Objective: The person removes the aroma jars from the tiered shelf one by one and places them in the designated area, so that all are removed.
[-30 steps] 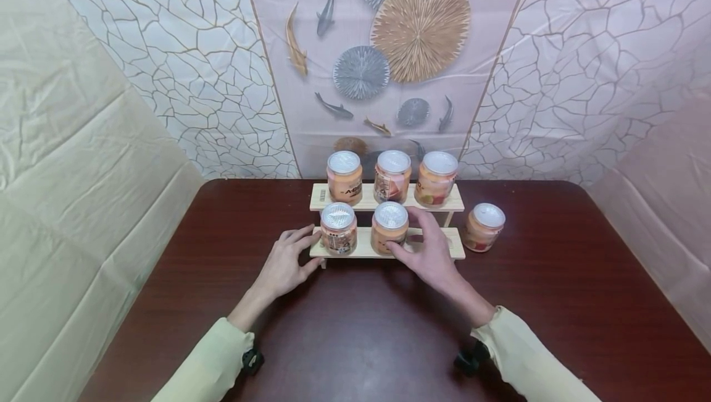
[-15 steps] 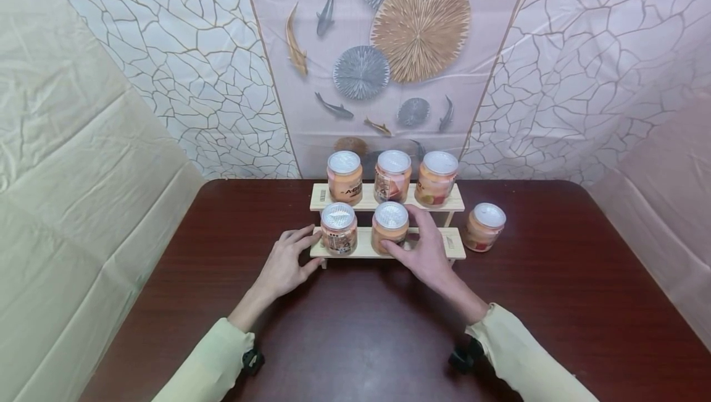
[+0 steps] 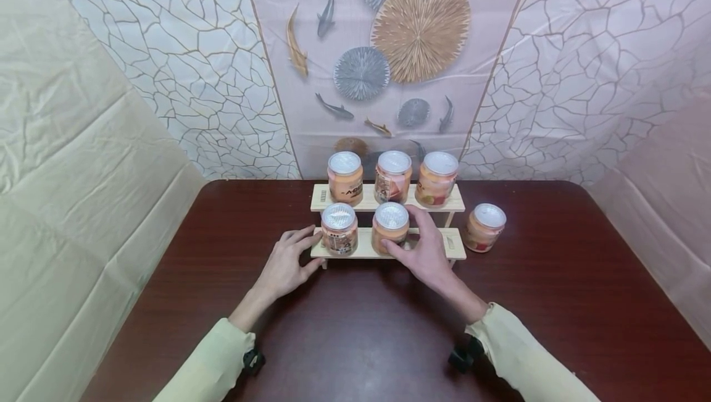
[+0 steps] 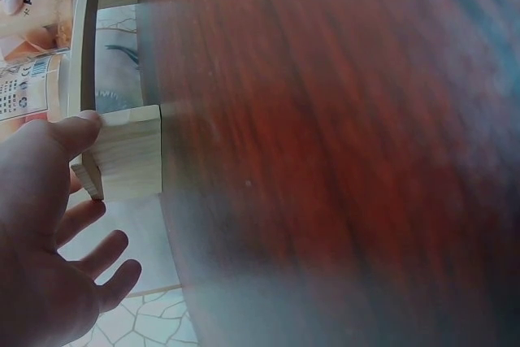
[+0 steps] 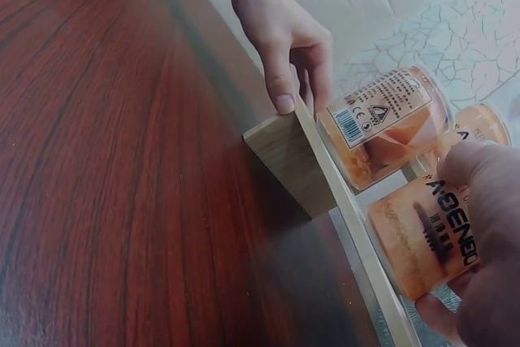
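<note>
A two-tier wooden stand (image 3: 363,244) stands on the table. With thumb and fingers my left hand (image 3: 280,266) pinches the left end of its lower shelf; the left wrist view shows the thumb (image 4: 77,132) on the wooden edge and the other fingers spread. My right hand (image 3: 430,257) grips an orange jar (image 3: 389,238) with a silvery lid, upright on the middle of that shelf. Its thumb lies on the jar's front and its fingers on the right side. Left of it is another jar (image 5: 386,127), whose label carries a barcode.
Three similar jars (image 3: 344,183) line the upper shelf (image 3: 319,197). One more jar (image 3: 483,232) stands on the dark red-brown table (image 3: 355,340), right of the stand. A patterned cloth (image 3: 222,68) hangs behind the table, with plain cloth (image 3: 72,204) along the left side.
My right hand and wrist have shifted slightly left, its fingers staying around the same jar. The left hand and the other jars have kept their places.
</note>
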Available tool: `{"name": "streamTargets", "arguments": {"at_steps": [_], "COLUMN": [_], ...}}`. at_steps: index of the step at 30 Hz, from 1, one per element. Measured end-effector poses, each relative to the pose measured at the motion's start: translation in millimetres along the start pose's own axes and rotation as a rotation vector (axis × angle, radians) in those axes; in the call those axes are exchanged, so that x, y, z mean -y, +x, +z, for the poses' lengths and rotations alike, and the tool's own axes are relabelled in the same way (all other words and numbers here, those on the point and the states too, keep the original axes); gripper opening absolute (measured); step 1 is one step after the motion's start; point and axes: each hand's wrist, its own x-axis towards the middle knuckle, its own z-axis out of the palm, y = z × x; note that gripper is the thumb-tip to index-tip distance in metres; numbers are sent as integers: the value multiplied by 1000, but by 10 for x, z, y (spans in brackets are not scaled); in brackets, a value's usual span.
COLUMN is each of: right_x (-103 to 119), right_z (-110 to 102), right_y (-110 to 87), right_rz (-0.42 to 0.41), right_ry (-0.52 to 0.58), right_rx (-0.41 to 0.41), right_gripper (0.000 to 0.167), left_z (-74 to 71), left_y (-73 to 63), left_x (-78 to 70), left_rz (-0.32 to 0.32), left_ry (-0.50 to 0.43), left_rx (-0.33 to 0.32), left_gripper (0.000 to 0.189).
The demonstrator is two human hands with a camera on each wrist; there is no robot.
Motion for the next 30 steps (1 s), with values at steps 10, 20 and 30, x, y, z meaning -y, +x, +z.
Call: {"name": "streamTargets", "arguments": {"at_steps": [10, 20, 30], "right_x": [-5, -9, -37], "right_z": [-28, -178, -380], "right_y": [-33, -7, -38], "right_rz": [-25, -71, -50], "right_ry": [-31, -52, -106], "right_rx": [-21, -56, -74], "right_gripper": [71, 72, 73], "left_z": [-5, -11, -9], "left_y": [9, 11, -3], "left_x": [-10, -13, -6], "left_rz": [7, 10, -2], "left_ry": [-4, -4, -5], "left_rx": [0, -5, 2], "left_gripper": [49, 49, 49]}}
